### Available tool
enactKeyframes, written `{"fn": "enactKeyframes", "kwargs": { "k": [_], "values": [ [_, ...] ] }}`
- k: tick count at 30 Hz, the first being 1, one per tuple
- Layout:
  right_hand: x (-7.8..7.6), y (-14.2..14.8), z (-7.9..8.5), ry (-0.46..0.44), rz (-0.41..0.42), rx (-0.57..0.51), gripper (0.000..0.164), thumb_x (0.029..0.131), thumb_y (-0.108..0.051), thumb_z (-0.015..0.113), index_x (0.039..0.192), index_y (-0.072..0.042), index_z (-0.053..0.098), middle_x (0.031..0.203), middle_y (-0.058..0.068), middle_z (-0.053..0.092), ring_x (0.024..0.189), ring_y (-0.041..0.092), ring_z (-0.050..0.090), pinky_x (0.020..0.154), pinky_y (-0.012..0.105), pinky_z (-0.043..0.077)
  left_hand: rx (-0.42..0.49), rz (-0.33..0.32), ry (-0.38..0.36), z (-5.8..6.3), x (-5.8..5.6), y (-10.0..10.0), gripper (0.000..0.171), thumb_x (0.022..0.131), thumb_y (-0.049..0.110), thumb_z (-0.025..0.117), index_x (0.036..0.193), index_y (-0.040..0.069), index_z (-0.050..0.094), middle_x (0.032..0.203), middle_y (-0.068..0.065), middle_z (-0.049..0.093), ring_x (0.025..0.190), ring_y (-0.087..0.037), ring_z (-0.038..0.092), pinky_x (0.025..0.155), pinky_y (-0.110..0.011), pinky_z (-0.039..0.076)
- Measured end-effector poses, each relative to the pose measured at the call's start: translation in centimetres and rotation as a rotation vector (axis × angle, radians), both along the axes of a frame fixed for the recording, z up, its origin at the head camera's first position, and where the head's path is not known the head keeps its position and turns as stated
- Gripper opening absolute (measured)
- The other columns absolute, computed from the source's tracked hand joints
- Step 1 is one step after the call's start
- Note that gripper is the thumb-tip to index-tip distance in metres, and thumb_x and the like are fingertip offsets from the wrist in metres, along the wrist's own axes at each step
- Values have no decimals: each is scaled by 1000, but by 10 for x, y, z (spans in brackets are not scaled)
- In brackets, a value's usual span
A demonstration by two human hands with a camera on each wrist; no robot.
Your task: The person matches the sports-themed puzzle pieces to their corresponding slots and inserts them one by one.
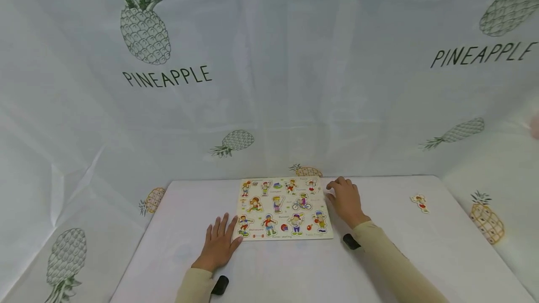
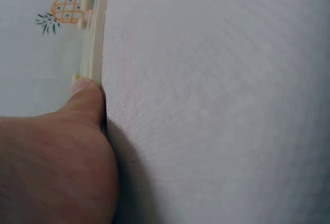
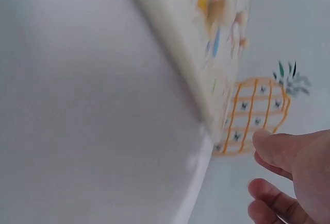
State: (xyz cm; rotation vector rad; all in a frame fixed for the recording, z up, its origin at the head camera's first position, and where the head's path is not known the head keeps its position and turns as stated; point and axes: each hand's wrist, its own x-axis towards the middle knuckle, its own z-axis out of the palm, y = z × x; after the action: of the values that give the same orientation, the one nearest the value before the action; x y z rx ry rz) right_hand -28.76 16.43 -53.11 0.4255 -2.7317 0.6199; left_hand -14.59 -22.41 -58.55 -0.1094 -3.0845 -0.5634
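A wooden peg puzzle board (image 1: 286, 236) with colourful sports figures lies flat on the white table. My left hand (image 1: 218, 242) rests at its lower left corner, fingers spread and fairly straight. In the left wrist view, the thumb (image 2: 82, 98) touches the board's front edge (image 2: 98, 38). Beside the board's upper right side is my right hand (image 1: 346, 200), its fingers loosely bent. Nothing shows between thumb and fingers of the right hand (image 3: 281, 175) in the right wrist view, where wooden knobs (image 3: 217, 10) stand up from the board. One loose figure piece (image 1: 420, 203) lies farther right.
A white curtain (image 1: 294, 83) printed with pineapples hangs behind the table and round its sides. The table's back edge (image 1: 391, 176) runs just behind the board. A black wrist device (image 1: 220, 285) sits on the left wrist, another (image 1: 351, 241) on the right.
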Motion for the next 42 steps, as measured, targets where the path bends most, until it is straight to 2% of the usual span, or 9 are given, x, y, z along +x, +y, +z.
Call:
{"fn": "enactKeyframes", "kwargs": {
  "k": [5, 12, 23, 27, 33, 37, 42],
  "values": [
    [7, 27, -4, 18, -49, -6, 18, 87, -4, 86, 102, -1, 76, 106, 20, 67, 96, 42, 61, 86, 58, 49, -6, 0, 18, -7, -1, -1, 66, 106, 37, 61, 160, 3, 41, 169, -30, 27, 155, -56, 20, 122, -73, 15],
    [15, 61, -5, 44, -76, -27, 20, 86, -2, 86, 103, 0, 76, 107, 25, 68, 95, 47, 61, 82, 60, 49, -5, 5, 24, -4, -1, 0, 66, 106, 36, 62, 159, 3, 41, 169, -30, 27, 155, -57, 20, 122, -74, 15],
    [19, 107, -13, 21, -154, -42, 20, 87, 0, 83, 105, 3, 75, 108, 32, 65, 98, 53, 60, 80, 64, 47, -10, 3, 25, -2, 1, 0, 67, 106, 38, 62, 159, 2, 41, 168, -31, 27, 155, -57, 21, 122, -75, 15],
    [22, 121, -15, 26, -177, -49, 20, 87, 0, 83, 105, 4, 75, 108, 34, 65, 98, 54, 60, 80, 65, 46, -5, -2, 31, -1, 1, 0, 69, 107, 44, 58, 159, 2, 41, 168, -31, 27, 154, -57, 20, 122, -74, 14],
    [25, 138, -17, 46, -190, -67, 21, 85, 1, 83, 103, 6, 74, 105, 35, 64, 94, 55, 60, 78, 66, 46, 41, -12, 6, 8, 4, 3, 71, 110, 50, 49, 160, 1, 36, 168, -32, 24, 155, -58, 15, 123, -74, 7],
    [30, 147, -18, 73, -193, -74, 20, 84, 1, 83, 101, 7, 74, 101, 35, 65, 89, 55, 62, 75, 66, 48, 31, -8, -16, 13, 5, 4, 69, 109, 44, 54, 160, 1, 38, 168, -32, 24, 155, -58, 15, 123, -74, 8],
    [36, 157, -22, 103, -203, -73, 20, 83, 0, 84, 98, 8, 75, 97, 36, 66, 84, 54, 64, 68, 66, 49, 12, -5, -21, 10, 3, 4, 69, 108, 42, 56, 160, 1, 38, 169, -32, 24, 156, -57, 16, 123, -74, 9]
  ]
}}
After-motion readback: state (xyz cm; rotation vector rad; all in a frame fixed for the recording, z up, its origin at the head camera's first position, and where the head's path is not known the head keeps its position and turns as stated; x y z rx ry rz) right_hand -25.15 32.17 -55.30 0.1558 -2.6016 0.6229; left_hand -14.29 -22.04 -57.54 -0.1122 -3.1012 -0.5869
